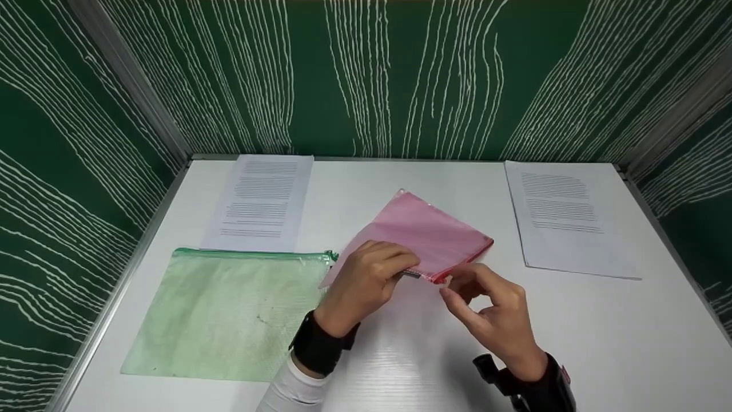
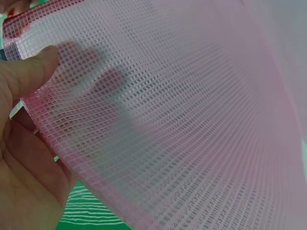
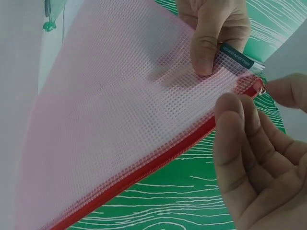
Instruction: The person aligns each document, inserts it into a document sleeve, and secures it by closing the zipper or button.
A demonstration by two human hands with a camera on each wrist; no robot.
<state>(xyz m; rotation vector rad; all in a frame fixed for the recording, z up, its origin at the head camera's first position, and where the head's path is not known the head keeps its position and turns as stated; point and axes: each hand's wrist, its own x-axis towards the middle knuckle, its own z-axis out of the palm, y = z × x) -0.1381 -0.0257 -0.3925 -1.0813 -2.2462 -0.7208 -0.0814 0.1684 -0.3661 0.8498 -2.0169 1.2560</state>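
A pink mesh zipper pouch [image 1: 429, 229] with a red zipper edge is held up at a slant above the table. My left hand [image 1: 369, 274] grips its near edge, the thumb [image 2: 36, 72] lying over the mesh and the fingers showing dimly through it. Beside that thumb, a dark printed label [image 3: 237, 55] sticks out at the edge. My right hand [image 1: 494, 309] is at the pouch's near corner, thumb and fingers pinching around the end of the red zipper [image 3: 187, 141], where a small shiny slider [image 3: 261, 88] shows.
A green mesh zipper pouch [image 1: 229, 315] lies flat at the left, partly under my left forearm. Printed sheets [image 1: 263, 197] lie behind it, and more printed paper [image 1: 563, 217] lies at the back right. Green walls [image 1: 400, 80] with white lines enclose the white table [image 1: 600, 337].
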